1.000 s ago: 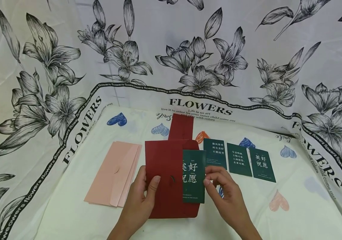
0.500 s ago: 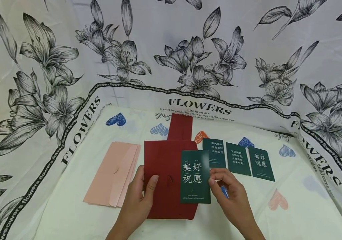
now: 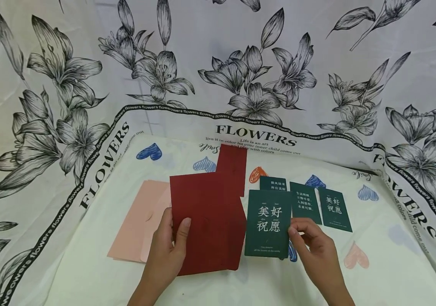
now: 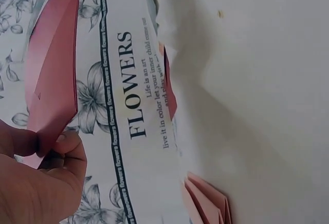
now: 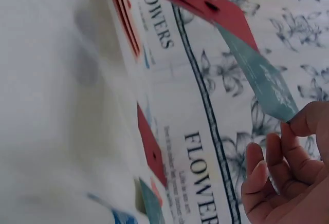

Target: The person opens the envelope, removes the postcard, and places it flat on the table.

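My left hand (image 3: 168, 244) grips a red envelope (image 3: 202, 221) by its left side, thumb on the front, raised over the table. In the left wrist view the same envelope (image 4: 54, 64) appears edge-on between thumb and fingers. A dark green card (image 3: 268, 223) with white Chinese characters is upright just right of the envelope. Thumb and fingertips of my right hand (image 3: 315, 248) pinch the card's right edge. From the right wrist, the card (image 5: 259, 77) slants toward the fingers, its far end meeting the red envelope in that view.
Pink envelopes (image 3: 139, 223) lie stacked at left, partly hidden by the left hand. Another red envelope (image 3: 232, 163) lies behind the held one. Three green cards lie in a row at right, the rightmost card (image 3: 334, 212) fully visible. A flower-printed cloth (image 3: 179, 123) rises behind.
The green card has come rightward, from partly behind the red envelope's edge to beside it. My right hand has moved right with it; the left hand and envelope have shifted slightly left and turned.
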Tool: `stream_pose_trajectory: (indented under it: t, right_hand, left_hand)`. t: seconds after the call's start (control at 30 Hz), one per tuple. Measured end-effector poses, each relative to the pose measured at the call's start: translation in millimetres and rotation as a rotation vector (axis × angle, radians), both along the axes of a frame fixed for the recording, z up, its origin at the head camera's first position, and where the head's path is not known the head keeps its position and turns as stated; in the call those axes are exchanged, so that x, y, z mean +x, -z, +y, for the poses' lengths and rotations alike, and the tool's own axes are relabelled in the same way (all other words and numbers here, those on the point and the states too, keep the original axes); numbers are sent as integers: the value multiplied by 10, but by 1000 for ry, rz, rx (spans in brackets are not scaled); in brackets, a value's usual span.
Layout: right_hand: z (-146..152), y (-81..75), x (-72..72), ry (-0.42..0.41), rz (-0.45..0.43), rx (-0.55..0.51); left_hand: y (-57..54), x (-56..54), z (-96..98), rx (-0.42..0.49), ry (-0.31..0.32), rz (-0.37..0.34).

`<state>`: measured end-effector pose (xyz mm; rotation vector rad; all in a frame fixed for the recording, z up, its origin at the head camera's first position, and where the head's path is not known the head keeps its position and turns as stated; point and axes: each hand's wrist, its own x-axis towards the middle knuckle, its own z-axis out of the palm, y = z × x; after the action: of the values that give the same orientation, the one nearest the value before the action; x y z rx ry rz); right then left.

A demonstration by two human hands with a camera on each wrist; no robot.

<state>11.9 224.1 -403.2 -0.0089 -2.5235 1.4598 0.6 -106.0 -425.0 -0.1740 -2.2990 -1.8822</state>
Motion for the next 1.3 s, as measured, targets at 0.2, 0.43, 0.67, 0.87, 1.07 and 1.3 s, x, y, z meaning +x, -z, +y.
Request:
stream_pose_trajectory:
  t: [0.2, 0.43, 0.67, 0.87, 1.07, 1.3]
  right_hand:
    - [259, 62, -21, 120, -135, 34]
    - [467, 216, -61, 201, -477, 124]
    - [620, 395, -68, 146, -560, 194]
    - [693, 468, -81, 126, -571, 243]
    - [752, 529, -53, 85, -559, 288]
    - [754, 559, -47, 70, -564, 315]
  left_hand:
    - [15, -9, -53, -2, -17, -18]
    - [35, -6, -45, 4, -8, -22]
    - [39, -17, -42, -7, -13, -6]
    - [40, -19, -34, -5, -4, -33]
    - [45, -18, -30, -5, 8, -48]
    - [52, -25, -19, 8, 27, -43]
